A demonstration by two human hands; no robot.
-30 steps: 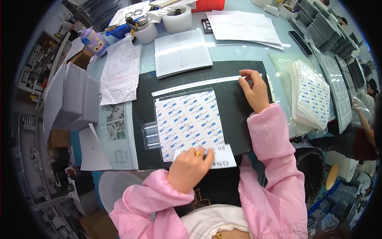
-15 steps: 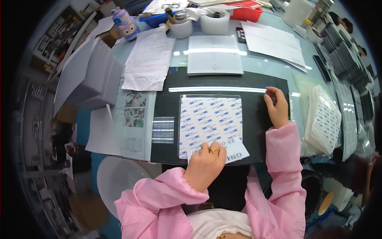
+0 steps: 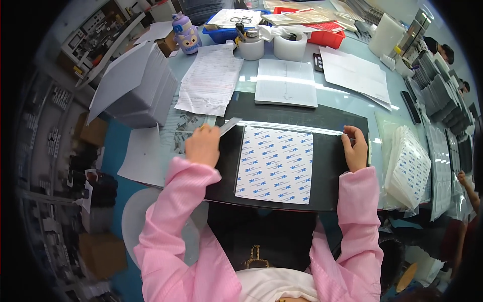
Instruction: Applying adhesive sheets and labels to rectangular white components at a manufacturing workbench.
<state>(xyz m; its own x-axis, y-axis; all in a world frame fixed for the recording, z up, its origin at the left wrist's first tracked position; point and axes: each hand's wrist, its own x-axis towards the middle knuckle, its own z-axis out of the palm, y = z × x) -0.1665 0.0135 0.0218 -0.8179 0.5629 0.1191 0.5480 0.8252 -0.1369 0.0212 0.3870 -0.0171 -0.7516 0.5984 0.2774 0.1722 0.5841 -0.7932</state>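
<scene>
A square sheet (image 3: 274, 166) with white backing and a repeated blue print lies on the black mat (image 3: 221, 189) in front of me. My left hand (image 3: 202, 145), left of the sheet's far corner, grips a thin white card (image 3: 230, 126) that points up and to the right. Along the sheet's far edge runs a narrow clear strip (image 3: 292, 128) that catches the light. At its right end my right hand (image 3: 355, 150) is curled, thumb and fingertips closed at the strip. The exact contact there is hard to make out.
A stack of white sheets (image 3: 138, 93) stands at the left, beside a crumpled paper (image 3: 209, 78). Beyond the mat lie a pale pad (image 3: 287, 90) and loose papers (image 3: 354, 73). Bagged printed sheets (image 3: 410, 163) sit at the right. Bins and a purple bottle (image 3: 187, 38) line the back.
My left hand has lifted the card off the sheet's near edge and moved it far and left. My right hand stays at the strip's end. The whole view has shifted.
</scene>
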